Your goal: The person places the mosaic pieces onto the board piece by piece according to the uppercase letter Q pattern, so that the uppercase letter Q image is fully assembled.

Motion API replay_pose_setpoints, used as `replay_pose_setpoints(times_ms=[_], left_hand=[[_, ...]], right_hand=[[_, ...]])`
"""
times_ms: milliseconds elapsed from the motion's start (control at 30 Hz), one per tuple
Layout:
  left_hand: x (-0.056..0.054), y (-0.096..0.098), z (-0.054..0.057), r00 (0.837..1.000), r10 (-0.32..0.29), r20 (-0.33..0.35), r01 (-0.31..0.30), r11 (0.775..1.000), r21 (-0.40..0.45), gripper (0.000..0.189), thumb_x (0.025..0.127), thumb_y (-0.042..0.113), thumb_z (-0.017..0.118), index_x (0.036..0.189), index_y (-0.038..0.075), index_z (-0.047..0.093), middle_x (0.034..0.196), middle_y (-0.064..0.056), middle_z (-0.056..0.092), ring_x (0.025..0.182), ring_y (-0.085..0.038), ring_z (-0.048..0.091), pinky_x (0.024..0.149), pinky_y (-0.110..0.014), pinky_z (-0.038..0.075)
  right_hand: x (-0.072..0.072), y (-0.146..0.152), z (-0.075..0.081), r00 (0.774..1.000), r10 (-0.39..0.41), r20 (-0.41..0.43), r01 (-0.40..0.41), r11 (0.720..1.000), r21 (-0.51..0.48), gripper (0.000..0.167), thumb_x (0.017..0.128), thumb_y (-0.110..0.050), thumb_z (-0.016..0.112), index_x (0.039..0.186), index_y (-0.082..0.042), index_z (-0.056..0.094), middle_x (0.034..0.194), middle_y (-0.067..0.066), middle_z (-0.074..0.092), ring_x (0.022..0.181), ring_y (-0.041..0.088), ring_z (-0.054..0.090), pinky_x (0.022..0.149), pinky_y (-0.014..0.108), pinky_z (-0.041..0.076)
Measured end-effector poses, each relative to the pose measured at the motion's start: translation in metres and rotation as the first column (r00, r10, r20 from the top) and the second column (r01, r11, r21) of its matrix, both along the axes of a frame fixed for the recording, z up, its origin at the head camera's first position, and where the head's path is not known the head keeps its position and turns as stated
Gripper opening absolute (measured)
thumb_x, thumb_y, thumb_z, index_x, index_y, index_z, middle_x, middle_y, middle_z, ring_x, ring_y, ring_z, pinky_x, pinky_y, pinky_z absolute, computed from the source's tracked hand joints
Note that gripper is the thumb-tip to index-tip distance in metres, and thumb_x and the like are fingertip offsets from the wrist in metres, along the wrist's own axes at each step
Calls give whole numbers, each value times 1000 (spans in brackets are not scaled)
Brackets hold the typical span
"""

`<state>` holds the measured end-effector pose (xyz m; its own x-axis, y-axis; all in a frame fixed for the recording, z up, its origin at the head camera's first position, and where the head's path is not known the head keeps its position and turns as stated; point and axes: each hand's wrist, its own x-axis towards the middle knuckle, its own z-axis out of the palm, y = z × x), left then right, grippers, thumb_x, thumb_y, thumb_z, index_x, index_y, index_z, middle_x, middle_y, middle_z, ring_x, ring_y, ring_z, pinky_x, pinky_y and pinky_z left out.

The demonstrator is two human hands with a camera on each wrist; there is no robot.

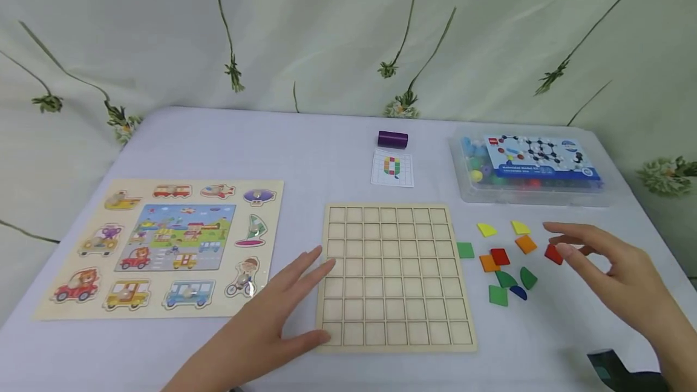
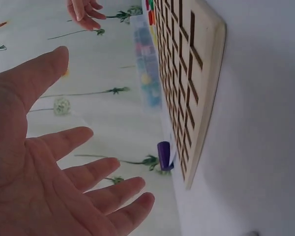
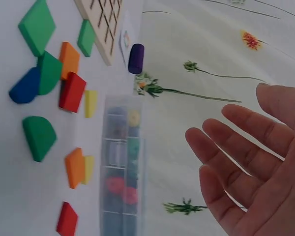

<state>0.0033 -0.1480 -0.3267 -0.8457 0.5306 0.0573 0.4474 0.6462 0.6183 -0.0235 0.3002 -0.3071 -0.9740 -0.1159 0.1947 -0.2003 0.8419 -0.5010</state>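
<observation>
White-clothed table (image 1: 305,150): carries everything below
Grid board (image 1: 385,266): wooden, flat, the clock's centre
Picture puzzle (image 1: 174,247): 9 o'clock, flat
Small card (image 1: 392,179): 12 o'clock, near the grid board
Purple cylinder (image 1: 392,140): 12 o'clock, just beyond the card, on its side
Clear plastic box (image 1: 533,196): 2 o'clock
Flat pieces (image 1: 499,256): 3 o'clock, scattered; red, orange, yellow, green, blue

Desk (image 1: 327,156): free lane between picture puzzle (image 1: 174,238) and gridded board (image 1: 394,267), near end crossed by left grip (image 1: 274,313); loose coloured pieces (image 1: 499,256) obstructing board's right; case (image 1: 544,197) behind
</observation>
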Motion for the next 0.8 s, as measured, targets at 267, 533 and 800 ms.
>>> replay_pose_setpoints(times_ms=[267,533,800], left_hand=[[2,10,-26,987,-61,146,48,994,96,89,76,45,74,148,31,24,156,1,8,140,-26,4,102,-53,25],[-1,12,-44,969,-175,172,142,972,190,90,77,44,73,150,26,24,156,-5,2,139,-31,-6,102,-62,14],[0,9,-56,969,-246,-15,246,969,-16,94,72,43,77,149,20,27,155,-11,4,139,-35,-2,108,-27,-8]], right_hand=[[-4,0,-34,992,41,118,-19,983,-183,30,93,-12,59,122,-5,60,105,0,65,83,2,55,71,10,41],[-10,4,-64,966,16,257,85,922,-377,33,95,-18,57,124,-1,56,112,-10,63,103,-4,49,78,8,42],[-22,-7,-76,974,29,224,47,945,-325,35,92,-18,62,123,-4,59,112,-12,59,87,5,53,70,12,46]])
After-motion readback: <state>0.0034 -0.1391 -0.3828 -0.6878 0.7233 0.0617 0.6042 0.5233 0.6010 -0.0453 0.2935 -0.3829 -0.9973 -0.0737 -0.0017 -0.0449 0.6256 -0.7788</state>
